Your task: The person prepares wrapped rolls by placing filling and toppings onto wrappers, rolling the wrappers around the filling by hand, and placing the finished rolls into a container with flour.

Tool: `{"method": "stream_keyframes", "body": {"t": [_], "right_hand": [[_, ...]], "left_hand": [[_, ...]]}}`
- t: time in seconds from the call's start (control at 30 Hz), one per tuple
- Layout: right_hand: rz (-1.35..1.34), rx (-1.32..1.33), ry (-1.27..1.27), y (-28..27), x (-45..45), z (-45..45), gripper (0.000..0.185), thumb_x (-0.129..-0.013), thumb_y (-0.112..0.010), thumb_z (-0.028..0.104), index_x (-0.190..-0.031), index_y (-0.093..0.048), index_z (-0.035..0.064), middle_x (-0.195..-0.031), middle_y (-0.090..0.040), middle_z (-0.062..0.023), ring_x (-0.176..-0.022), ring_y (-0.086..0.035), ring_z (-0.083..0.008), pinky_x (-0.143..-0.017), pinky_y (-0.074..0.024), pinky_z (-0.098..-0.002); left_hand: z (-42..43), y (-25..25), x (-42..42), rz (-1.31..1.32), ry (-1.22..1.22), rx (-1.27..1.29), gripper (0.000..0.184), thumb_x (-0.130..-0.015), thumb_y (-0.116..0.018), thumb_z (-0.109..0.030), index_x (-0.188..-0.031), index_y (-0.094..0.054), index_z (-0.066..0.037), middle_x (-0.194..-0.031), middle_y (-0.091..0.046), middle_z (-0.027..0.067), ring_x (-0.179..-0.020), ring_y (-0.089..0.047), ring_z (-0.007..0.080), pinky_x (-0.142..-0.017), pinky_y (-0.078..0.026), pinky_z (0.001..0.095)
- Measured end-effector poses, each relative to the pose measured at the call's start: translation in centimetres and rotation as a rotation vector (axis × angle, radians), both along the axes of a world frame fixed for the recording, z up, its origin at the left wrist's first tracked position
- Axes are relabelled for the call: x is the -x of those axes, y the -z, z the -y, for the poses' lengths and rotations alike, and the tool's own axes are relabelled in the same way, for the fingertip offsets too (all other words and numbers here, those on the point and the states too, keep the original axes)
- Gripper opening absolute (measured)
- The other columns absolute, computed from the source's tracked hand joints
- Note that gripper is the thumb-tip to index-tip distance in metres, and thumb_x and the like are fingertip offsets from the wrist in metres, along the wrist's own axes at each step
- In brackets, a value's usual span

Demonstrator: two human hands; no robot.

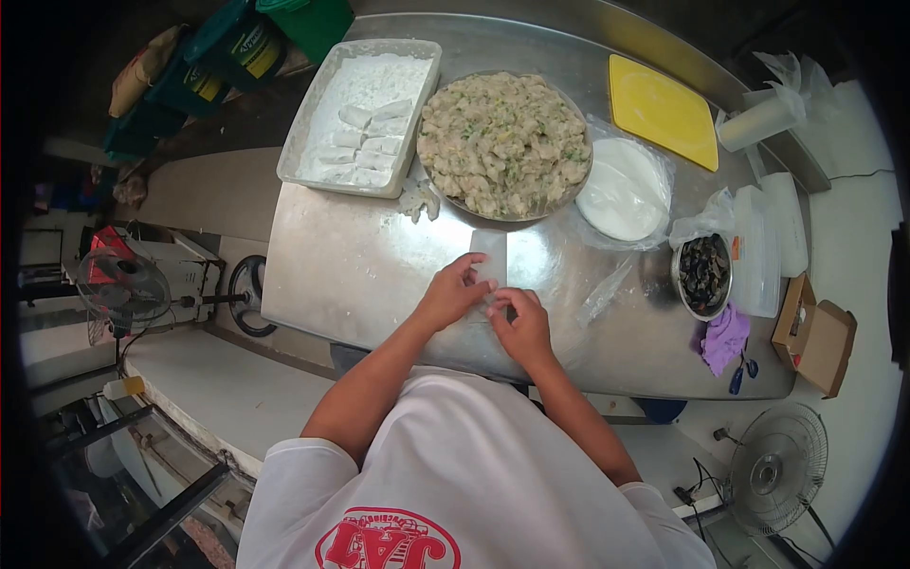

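Observation:
A pale, thin wrapper strip (490, 248) lies on the steel table in front of me, its far end flat. My left hand (452, 296) has its fingers curled on the near part of the strip. Close beside it, my right hand (521, 322) pinches the same near end, fingertips almost meeting the left ones. Whatever may be folded inside is hidden by my fingers. Beyond the strip stands a large round bowl heaped with a chunky pale filling (502, 142) flecked with green. To its right, a stack of round white wrappers (623, 190) rests in clear plastic.
A white tub (431, 71) of flour at the back left holds several floured rolls (370, 142). Right are a yellow lid (664, 109), a bowl of dark pieces (704, 275), a purple cloth (726, 339) and a cardboard box (825, 341). Fans (777, 469) stand off the table.

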State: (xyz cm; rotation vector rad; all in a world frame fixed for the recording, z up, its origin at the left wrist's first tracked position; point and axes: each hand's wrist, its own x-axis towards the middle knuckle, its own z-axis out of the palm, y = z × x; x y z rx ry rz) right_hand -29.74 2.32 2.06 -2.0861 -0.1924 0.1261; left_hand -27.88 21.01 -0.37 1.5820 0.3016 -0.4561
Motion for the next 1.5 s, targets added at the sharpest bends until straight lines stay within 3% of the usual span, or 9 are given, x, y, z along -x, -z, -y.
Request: {"method": "stream_keyframes", "body": {"t": [0.1, 0.17, 0.23, 0.53, 0.6, 0.63, 0.83, 1.17, 1.5], "right_hand": [[-0.061, -0.165, -0.129, 0.3, -0.5, 0.7, 0.021, -0.083, -0.073, 0.004, -0.104, -0.070, 0.0034, -0.098, -0.072, -0.0142, -0.099, -0.067, -0.0312, -0.087, -0.0549, -0.0410], [0.333, 0.014, -0.249, 1.6, -1.3, 1.8, 0.021, -0.082, -0.073, 0.003, -0.103, -0.071, 0.0034, -0.103, -0.072, -0.0143, -0.101, -0.066, -0.0326, -0.089, -0.0553, -0.0412], [0.371, 0.067, -0.342, 1.1, -1.6, 2.0, 0.021, -0.081, -0.073, 0.003, -0.102, -0.072, 0.0034, -0.106, -0.071, -0.0139, -0.102, -0.066, -0.0323, -0.089, -0.0555, -0.0416], [0.450, 0.166, -0.468, 2.2, -2.1, 1.3, 0.020, -0.082, -0.075, 0.005, -0.101, -0.072, 0.0024, -0.110, -0.069, -0.0127, -0.100, -0.065, -0.0317, -0.089, -0.0554, -0.0415], [0.431, 0.174, -0.475, 2.1, -2.2, 1.2, 0.020, -0.082, -0.075, 0.005, -0.101, -0.072, 0.0022, -0.110, -0.070, -0.0127, -0.100, -0.065, -0.0318, -0.089, -0.0553, -0.0410], [0.392, 0.171, -0.477, 2.1, -2.2, 1.2, 0.023, -0.082, -0.076, 0.007, -0.104, -0.071, 0.0022, -0.111, -0.069, -0.0132, -0.101, -0.065, -0.0319, -0.090, -0.0546, -0.0411], [0.379, 0.183, -0.511, 0.2, -1.9, 1.3, 0.036, -0.083, -0.077, 0.013, -0.116, -0.065, 0.0030, -0.117, -0.066, -0.0148, -0.105, -0.063, -0.0332, -0.093, -0.0515, -0.0428], [0.334, 0.222, -0.421, 2.0, -2.1, 0.6, 0.025, -0.088, -0.073, 0.013, -0.111, -0.068, 0.0017, -0.113, -0.063, -0.0142, -0.104, -0.061, -0.0333, -0.089, -0.0525, -0.0430], [0.265, 0.141, -0.352, 0.8, -2.9, 0.5, 0.023, -0.088, -0.072, 0.011, -0.110, -0.070, 0.0026, -0.112, -0.063, -0.0146, -0.102, -0.061, -0.0344, -0.088, -0.0517, -0.0441]], "left_hand": [[-0.3, 0.4, -0.2, 0.115, 0.041, -0.226, 0.054, -0.088, -0.077, -0.020, -0.137, -0.059, -0.007, -0.086, -0.062, 0.0046, -0.077, -0.062, 0.0158, -0.072, -0.052, 0.0314], [-0.4, 0.2, -0.4, 0.147, 0.047, -0.234, 0.054, -0.089, -0.076, -0.018, -0.138, -0.058, -0.007, -0.085, -0.061, 0.0054, -0.076, -0.062, 0.0171, -0.072, -0.053, 0.0319], [-0.3, -0.2, -0.4, 0.179, 0.063, -0.240, 0.054, -0.089, -0.075, -0.016, -0.139, -0.057, -0.008, -0.084, -0.061, 0.0061, -0.075, -0.062, 0.0184, -0.073, -0.053, 0.0324], [-1.8, 0.1, 2.4, 0.415, -0.012, -0.343, 0.048, -0.084, -0.082, -0.014, -0.125, -0.060, -0.006, -0.124, -0.059, 0.0178, -0.107, -0.062, 0.0272, -0.086, -0.056, 0.0382], [-2.8, -0.4, 3.1, 0.831, 0.366, -0.457, 0.047, -0.080, -0.086, -0.018, -0.117, -0.060, -0.007, -0.130, -0.059, 0.0176, -0.116, -0.060, 0.0337, -0.096, -0.054, 0.0414], [-3.0, -1.2, 3.1, 0.797, 0.518, -0.527, 0.050, -0.080, -0.086, -0.020, -0.121, -0.061, -0.007, -0.133, -0.061, 0.0159, -0.120, -0.058, 0.0370, -0.102, -0.051, 0.0434], [-3.4, -0.9, 1.8, 0.539, 0.512, -0.451, 0.045, -0.089, -0.078, -0.020, -0.128, -0.062, -0.007, -0.127, -0.067, 0.0156, -0.117, -0.061, 0.0367, -0.104, -0.050, 0.0441], [-3.4, -0.7, 1.7, 0.705, 0.474, -0.420, 0.030, -0.090, -0.076, -0.018, -0.117, -0.070, -0.005, -0.128, -0.068, 0.0145, -0.114, -0.063, 0.0350, -0.101, -0.051, 0.0438], [-1.9, -1.1, -0.2, 0.515, 0.310, -0.467, 0.015, -0.090, -0.072, -0.013, -0.102, -0.075, -0.004, -0.097, -0.067, 0.0128, -0.100, -0.066, 0.0336, -0.087, -0.054, 0.0431]]}}
